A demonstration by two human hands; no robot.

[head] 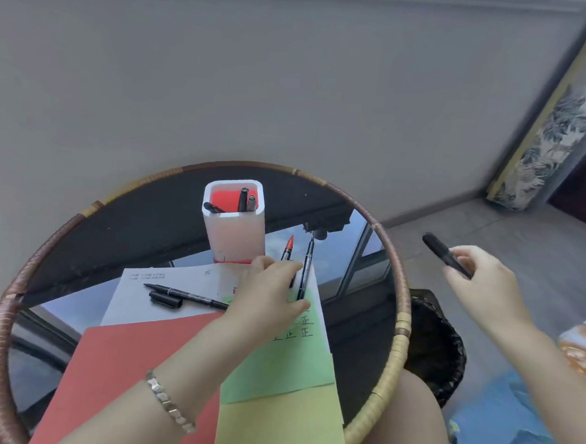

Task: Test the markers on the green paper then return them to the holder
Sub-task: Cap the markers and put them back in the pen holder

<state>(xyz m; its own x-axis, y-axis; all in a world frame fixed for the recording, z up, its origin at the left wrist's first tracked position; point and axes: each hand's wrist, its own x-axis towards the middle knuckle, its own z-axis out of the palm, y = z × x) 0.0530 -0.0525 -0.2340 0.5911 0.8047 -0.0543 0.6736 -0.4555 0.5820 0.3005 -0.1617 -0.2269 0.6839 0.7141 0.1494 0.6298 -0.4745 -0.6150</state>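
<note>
Fingers (459, 264) of right hand (485, 283) pinch black marker (444, 253) — left hand (267, 295) flat on green paper (277, 363).

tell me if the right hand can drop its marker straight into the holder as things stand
Probably yes. The right hand holds a black marker off the table's right side; the holder has an open top, with nothing between them.
</note>
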